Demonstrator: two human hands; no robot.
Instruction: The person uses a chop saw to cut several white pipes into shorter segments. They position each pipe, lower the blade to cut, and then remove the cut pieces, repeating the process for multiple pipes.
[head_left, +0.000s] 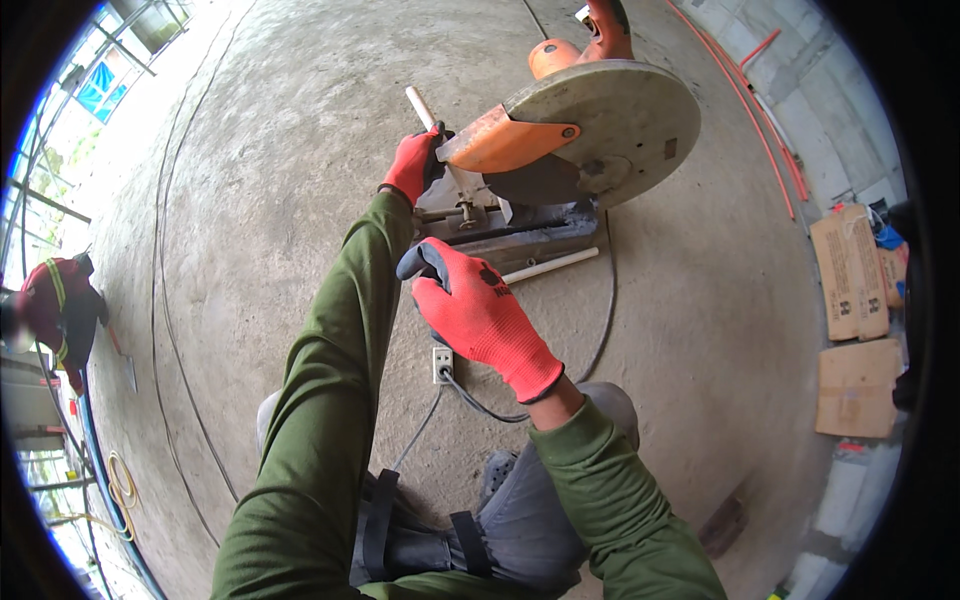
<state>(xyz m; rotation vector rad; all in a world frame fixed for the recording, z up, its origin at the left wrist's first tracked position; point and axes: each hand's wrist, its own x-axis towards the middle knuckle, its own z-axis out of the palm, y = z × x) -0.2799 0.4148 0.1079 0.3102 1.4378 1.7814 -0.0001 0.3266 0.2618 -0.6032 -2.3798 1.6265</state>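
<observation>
Green sleeves [315,430] foremost, our left hand [413,165] grips a white tube [419,104] jutting beyond; whether our right hand [485,315] grips anything, we can't tell.

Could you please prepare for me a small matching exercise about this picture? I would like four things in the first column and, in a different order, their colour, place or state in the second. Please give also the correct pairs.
Things
1. saw disc
2. socket outlet
3. loose rod
4. cartons

Descriptions
A. white and long, along the near side of the saw's base
B. brown, at the right side near the block wall
C. grey and round, beside an orange guard
D. on the floor, with a cable plugged in

Pairs: 1-C, 2-D, 3-A, 4-B
</observation>
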